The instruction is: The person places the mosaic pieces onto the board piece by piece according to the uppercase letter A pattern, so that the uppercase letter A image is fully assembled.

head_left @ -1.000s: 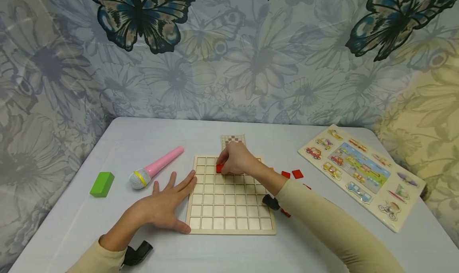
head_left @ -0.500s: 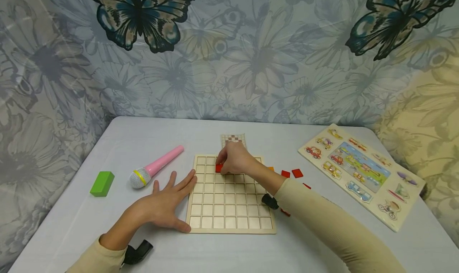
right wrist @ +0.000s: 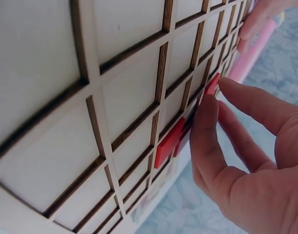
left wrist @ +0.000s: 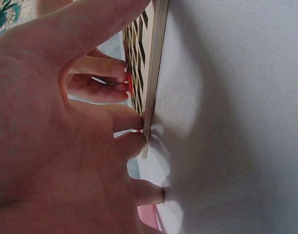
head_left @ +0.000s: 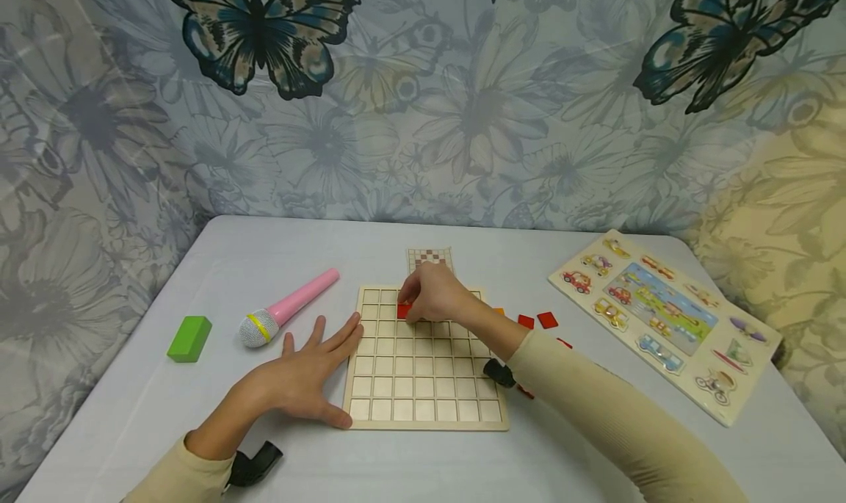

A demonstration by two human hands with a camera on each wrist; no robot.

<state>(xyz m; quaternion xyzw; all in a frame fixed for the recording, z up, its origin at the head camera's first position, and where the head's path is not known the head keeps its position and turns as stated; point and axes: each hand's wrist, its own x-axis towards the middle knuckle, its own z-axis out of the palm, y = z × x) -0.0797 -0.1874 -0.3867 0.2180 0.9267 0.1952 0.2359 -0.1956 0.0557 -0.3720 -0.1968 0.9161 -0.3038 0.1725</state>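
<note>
A wooden grid board with square cells lies in the middle of the table. My right hand reaches over its far part. In the right wrist view, its thumb and fingertip pinch a small red square tile right at the grid. Another red tile sits tilted on the grid close by, partly covering a darker red one behind it. My left hand is spread flat, its thumb and fingertips along the board's left edge. The left wrist view shows fingers touching the board's side.
A small checkered pattern card lies beyond the board. Several red tiles are scattered to its right, partly behind the forearm. On the left are a pink toy microphone and a green block. A vehicle puzzle board occupies the right side.
</note>
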